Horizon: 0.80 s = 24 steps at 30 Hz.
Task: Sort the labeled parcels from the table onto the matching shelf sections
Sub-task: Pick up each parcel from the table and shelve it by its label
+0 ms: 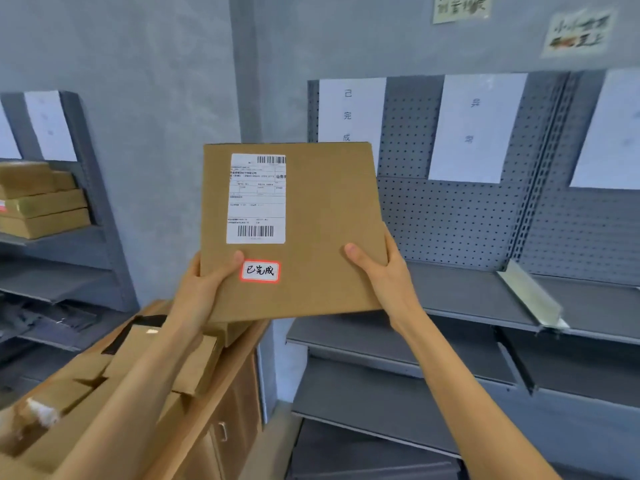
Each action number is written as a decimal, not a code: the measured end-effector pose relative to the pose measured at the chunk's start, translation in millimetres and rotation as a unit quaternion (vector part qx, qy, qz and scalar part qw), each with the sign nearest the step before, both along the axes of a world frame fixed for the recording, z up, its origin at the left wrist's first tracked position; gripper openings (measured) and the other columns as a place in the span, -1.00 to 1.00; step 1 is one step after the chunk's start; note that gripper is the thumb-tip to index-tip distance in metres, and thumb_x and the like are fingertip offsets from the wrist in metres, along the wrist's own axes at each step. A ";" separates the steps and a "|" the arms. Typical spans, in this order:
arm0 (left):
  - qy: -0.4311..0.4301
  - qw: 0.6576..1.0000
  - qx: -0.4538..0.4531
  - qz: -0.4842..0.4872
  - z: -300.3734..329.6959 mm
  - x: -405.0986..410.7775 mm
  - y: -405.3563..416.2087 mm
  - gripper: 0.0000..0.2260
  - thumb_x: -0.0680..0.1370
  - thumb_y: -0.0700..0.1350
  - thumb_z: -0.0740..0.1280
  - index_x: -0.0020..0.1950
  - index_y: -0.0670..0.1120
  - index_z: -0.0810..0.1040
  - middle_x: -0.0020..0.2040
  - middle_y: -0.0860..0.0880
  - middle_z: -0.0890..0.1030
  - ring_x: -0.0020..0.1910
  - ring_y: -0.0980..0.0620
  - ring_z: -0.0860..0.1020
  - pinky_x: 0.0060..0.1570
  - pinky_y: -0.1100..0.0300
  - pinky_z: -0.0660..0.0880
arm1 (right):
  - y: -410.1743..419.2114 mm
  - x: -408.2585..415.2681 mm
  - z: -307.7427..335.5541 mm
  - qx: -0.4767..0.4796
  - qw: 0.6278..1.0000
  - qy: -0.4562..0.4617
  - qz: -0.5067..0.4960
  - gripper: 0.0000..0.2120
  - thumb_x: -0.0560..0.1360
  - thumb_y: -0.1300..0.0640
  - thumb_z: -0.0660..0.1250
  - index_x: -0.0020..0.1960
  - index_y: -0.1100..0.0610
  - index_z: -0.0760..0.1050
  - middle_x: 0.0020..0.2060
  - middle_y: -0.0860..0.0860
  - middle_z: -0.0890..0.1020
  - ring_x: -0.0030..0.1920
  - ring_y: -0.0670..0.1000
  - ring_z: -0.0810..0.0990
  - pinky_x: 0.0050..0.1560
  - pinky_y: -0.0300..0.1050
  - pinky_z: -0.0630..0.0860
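Note:
A flat brown cardboard parcel point(325, 230) is held up in front of me, tilted toward the camera. It carries a white shipping label point(256, 199) and a small red-edged sticker point(260, 271) with handwritten characters. My left hand point(204, 289) grips its lower left edge, thumb on the face. My right hand point(384, 275) grips its lower right edge the same way. Behind it stands a grey pegboard shelf point(460, 289) with a white section sign point(349, 112) bearing matching characters. More brown parcels point(145, 368) lie on the wooden table point(221, 386) at lower left.
A second white sign point(474, 126) and a third point(613, 133) hang further right on the pegboard. A metal divider point(530, 296) stands on the upper shelf board. Another grey shelf point(69, 237) at left holds stacked parcels point(41, 202). Lower shelf boards run below.

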State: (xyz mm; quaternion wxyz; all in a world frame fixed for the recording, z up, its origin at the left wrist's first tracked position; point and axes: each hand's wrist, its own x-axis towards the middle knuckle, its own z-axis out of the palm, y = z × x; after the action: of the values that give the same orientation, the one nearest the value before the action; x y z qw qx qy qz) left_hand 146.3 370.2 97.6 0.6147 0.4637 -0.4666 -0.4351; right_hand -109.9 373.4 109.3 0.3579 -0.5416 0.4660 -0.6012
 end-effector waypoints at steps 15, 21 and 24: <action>-0.015 0.995 0.006 -0.099 3.7 -155.0 -47.2 -0.22 0.11 0.26 0.52 0.28 0.03 0.51 0.04 0.04 0.69 0.00 0.00 0.67 0.12 0.01 0.55 | -0.9 -153.1 -1.8 0.030 0.995 -0.009 -0.099 -0.14 0.41 -0.14 0.45 0.56 -0.02 0.08 0.27 -0.16 0.44 0.17 -0.10 0.43 0.21 -0.18 0.33; -0.036 0.994 0.016 -0.100 -1.2 -154.2 -75.5 -0.33 0.30 0.23 0.50 0.34 0.03 0.46 0.13 0.01 0.65 0.06 -0.03 0.64 0.18 -0.05 0.53 | -28.5 -152.7 -7.3 0.040 0.994 0.004 -0.103 -0.14 0.35 -0.23 0.47 0.53 -0.07 0.19 0.29 -0.13 0.52 0.23 -0.05 0.52 0.33 0.02 0.43; -0.037 0.995 0.028 -0.093 -3.9 -145.8 -96.2 -0.37 0.33 0.22 0.49 0.34 0.03 0.46 0.12 0.00 0.66 0.05 -0.03 0.64 0.13 -0.01 0.55 | -51.1 -144.1 -10.8 0.047 0.994 0.007 -0.101 -0.09 0.30 -0.28 0.46 0.54 -0.06 0.18 0.29 -0.13 0.52 0.24 -0.04 0.52 0.34 0.05 0.43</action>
State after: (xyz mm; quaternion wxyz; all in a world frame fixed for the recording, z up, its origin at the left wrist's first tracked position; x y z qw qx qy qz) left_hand 0.5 274.0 93.8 0.5407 0.4509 -0.5182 -0.4856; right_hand -254.1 322.3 98.5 0.3170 -0.4783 0.5490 -0.6076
